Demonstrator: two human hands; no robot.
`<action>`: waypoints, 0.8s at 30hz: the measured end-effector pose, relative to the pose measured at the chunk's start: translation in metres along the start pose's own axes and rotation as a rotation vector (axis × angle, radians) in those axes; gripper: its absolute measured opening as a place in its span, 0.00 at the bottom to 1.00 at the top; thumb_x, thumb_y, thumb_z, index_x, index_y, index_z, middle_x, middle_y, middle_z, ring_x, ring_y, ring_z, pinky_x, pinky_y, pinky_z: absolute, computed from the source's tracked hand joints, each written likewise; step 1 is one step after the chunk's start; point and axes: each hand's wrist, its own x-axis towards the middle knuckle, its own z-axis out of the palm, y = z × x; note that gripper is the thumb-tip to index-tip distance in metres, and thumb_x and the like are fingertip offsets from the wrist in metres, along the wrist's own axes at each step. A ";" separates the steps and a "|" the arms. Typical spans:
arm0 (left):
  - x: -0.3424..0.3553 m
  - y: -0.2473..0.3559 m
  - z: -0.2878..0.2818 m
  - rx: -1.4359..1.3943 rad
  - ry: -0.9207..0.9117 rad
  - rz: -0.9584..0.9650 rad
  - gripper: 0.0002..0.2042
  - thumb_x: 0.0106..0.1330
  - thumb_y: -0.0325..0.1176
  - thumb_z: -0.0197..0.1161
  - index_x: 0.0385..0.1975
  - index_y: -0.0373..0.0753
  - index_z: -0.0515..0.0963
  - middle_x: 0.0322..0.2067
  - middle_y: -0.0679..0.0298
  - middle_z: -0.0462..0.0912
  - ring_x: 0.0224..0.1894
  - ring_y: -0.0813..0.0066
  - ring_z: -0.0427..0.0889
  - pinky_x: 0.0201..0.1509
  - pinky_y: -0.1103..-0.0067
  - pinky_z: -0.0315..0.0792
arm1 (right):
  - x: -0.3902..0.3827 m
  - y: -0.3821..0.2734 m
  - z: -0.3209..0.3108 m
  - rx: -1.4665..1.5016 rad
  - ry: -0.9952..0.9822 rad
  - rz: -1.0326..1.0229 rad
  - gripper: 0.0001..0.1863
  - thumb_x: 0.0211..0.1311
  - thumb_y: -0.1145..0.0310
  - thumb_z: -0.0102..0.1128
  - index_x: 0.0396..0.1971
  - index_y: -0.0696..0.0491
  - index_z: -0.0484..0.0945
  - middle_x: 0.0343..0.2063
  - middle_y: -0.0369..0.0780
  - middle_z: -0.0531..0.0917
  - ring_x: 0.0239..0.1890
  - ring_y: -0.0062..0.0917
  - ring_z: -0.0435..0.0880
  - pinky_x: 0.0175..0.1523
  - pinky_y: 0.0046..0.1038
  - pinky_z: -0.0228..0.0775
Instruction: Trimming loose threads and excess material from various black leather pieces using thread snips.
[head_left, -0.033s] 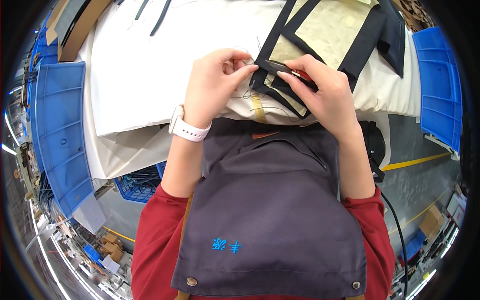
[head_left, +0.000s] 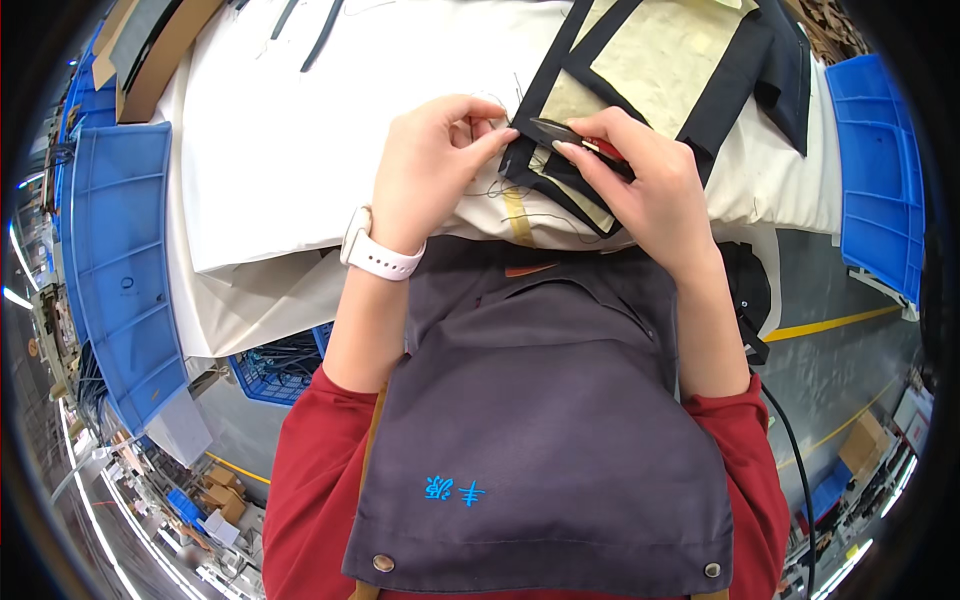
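Note:
A black cloth panel with cream backing (head_left: 672,62) lies on the white-covered table, its narrow near end between my hands. My left hand (head_left: 425,170) has its fingers curled and its thumb pressed to the forefinger at the left edge of the black cloth. Fine dark loose threads trail around those fingertips. In my right hand (head_left: 655,185) is a pair of thread snips (head_left: 550,130) with dark blades and a bit of red on the handle. The blades point left, over the cloth and close to my left fingertips. My right palm hides most of the handle.
Blue plastic bins stand at the left (head_left: 125,270) and right (head_left: 878,170) of the white table cover (head_left: 290,160). A blue basket (head_left: 275,370) with dark strips sits below the table's left side. Dark strips (head_left: 322,38) and a cardboard box (head_left: 165,55) are toward the far left.
My left hand has shifted very slightly to the right. The snips and the cloth look the same.

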 end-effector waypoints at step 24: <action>-0.143 -0.042 -0.120 -0.066 -0.143 -0.659 0.04 0.69 0.22 0.66 0.33 0.30 0.78 0.23 0.66 0.80 0.25 0.80 0.81 0.31 0.85 0.75 | -0.004 0.019 0.002 0.347 0.110 0.183 0.10 0.67 0.72 0.67 0.42 0.60 0.78 0.25 0.39 0.80 0.28 0.16 0.77 0.39 0.19 0.71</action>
